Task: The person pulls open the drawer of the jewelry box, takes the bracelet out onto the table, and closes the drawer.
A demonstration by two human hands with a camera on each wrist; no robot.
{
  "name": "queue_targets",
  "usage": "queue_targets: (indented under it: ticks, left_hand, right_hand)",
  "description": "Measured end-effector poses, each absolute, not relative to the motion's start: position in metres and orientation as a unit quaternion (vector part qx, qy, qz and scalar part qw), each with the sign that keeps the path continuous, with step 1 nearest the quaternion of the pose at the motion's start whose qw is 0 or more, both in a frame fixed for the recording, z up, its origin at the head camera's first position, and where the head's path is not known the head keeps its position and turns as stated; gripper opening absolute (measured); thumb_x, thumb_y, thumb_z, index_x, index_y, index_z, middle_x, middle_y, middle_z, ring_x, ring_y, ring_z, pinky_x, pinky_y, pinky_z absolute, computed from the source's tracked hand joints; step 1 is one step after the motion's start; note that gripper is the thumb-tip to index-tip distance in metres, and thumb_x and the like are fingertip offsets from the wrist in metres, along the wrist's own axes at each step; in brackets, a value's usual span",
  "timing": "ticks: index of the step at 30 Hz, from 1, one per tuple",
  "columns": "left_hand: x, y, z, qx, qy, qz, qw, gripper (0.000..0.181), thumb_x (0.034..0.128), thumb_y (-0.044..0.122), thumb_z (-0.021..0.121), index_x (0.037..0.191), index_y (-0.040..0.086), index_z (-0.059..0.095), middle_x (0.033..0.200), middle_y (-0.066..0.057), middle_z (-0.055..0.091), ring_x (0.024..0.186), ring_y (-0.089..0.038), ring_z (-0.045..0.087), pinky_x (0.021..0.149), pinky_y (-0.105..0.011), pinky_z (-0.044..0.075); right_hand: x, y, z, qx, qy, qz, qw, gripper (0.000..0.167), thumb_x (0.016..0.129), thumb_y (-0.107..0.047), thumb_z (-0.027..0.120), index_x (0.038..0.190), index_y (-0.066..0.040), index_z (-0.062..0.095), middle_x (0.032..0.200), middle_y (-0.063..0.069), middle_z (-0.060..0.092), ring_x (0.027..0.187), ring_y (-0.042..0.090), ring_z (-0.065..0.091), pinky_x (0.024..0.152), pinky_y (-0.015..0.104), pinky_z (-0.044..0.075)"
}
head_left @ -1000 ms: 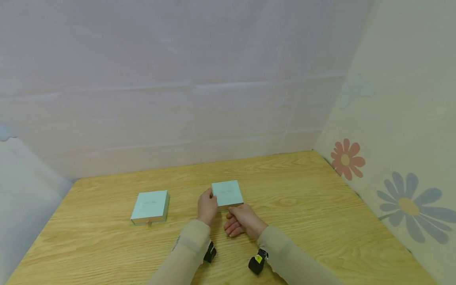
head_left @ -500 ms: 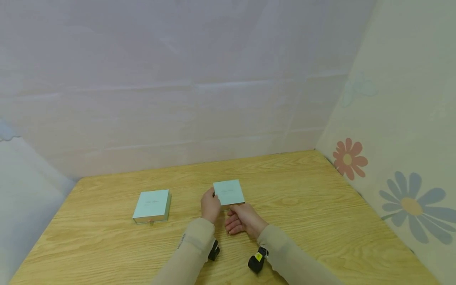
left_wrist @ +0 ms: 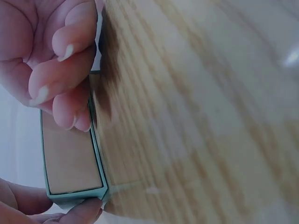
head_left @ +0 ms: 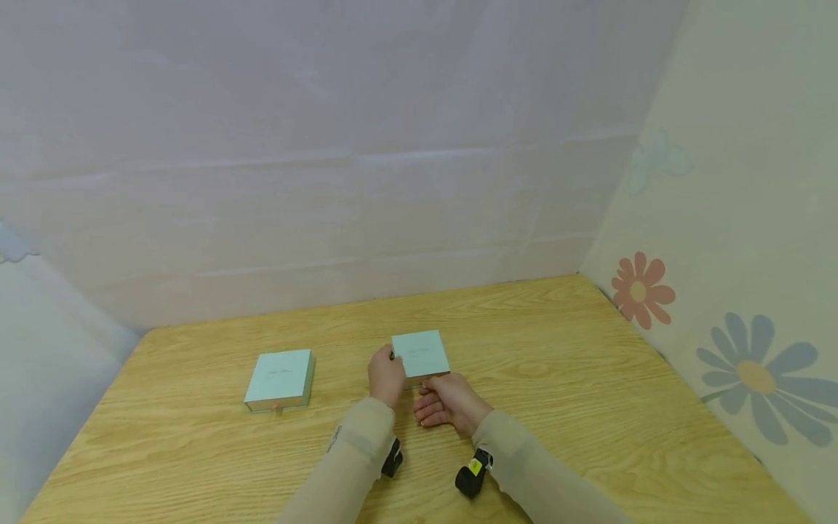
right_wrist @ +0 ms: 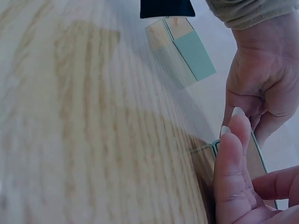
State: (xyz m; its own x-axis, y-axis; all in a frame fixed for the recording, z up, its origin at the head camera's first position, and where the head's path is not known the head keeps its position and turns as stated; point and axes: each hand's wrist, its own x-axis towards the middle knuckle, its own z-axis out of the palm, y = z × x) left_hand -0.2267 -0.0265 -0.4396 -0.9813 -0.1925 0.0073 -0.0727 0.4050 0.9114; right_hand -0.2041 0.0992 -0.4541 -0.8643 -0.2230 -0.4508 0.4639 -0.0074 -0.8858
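A pale mint, flat box lies on the table with its tan side facing me. My left hand grips its left side, the thumb near the top edge. At the front side is my right hand, thumb and forefinger pinched against it, other fingers loosely curled. In the left wrist view the right fingers cover part of the tan side, while left fingers hold the box's corner. Whatever lies between the right fingertips is hidden. The right wrist view shows the left hand beyond the right hand.
A second mint box stands to the left on the wooden table, a small tab at its front; it also shows in the right wrist view. A pale backdrop rises behind, and a flower-printed sheet borders the right.
The head view has shifted slightly since the oldest frame. Both hands keep their places at the box, with only a very small movement of the right hand.
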Motion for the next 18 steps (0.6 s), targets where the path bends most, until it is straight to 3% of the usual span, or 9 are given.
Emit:
queue_targets:
  ticks: [3, 6, 10, 18]
  left_hand:
    - [-0.2285, -0.0267, -0.4405, 0.085, -0.843, -0.527, 0.071, 0.015, 0.0949, -0.007, 0.050, 0.102, -0.018, 0.058, 0.098, -0.030, 0.061, 0.089, -0.038, 0.060, 0.075, -0.044, 0.051]
    - [-0.2298, -0.0270, -0.4411, 0.089, -0.844, -0.524, 0.073, 0.031, 0.0958, -0.006, 0.050, 0.124, -0.018, 0.055, 0.124, -0.034, 0.056, 0.115, -0.043, 0.054, 0.092, -0.049, 0.047]
    - [-0.2311, -0.0270, -0.4408, 0.091, -0.840, -0.531, 0.057, 0.037, 0.0976, -0.006, 0.048, 0.133, -0.016, 0.048, 0.134, -0.032, 0.050, 0.124, -0.043, 0.048, 0.099, -0.050, 0.043]
    - [-0.2308, -0.0261, -0.4379, 0.110, -0.826, -0.549, 0.059, 0.035, 0.0956, -0.008, 0.047, 0.129, -0.016, 0.053, 0.131, -0.031, 0.053, 0.121, -0.041, 0.051, 0.096, -0.048, 0.046]
  right_hand:
    - [-0.2058, 0.0989, -0.4547, 0.094, 0.661, -0.702, 0.247, 0.020, 0.099, -0.007, 0.043, 0.102, 0.009, 0.055, 0.068, 0.009, 0.066, 0.055, 0.014, 0.065, 0.052, 0.028, 0.054]
    - [-0.2069, 0.0989, -0.4553, 0.097, 0.663, -0.700, 0.246, 0.019, 0.098, -0.006, 0.043, 0.101, 0.009, 0.056, 0.068, 0.009, 0.066, 0.055, 0.014, 0.065, 0.053, 0.029, 0.055]
    - [-0.2084, 0.0986, -0.4568, 0.098, 0.666, -0.698, 0.244, 0.019, 0.099, -0.005, 0.043, 0.098, 0.008, 0.056, 0.067, 0.008, 0.065, 0.054, 0.014, 0.064, 0.053, 0.028, 0.055]
    - [-0.2098, 0.0983, -0.4591, 0.100, 0.670, -0.694, 0.244, 0.019, 0.099, -0.004, 0.043, 0.095, 0.007, 0.057, 0.067, 0.008, 0.065, 0.054, 0.014, 0.064, 0.052, 0.028, 0.054]
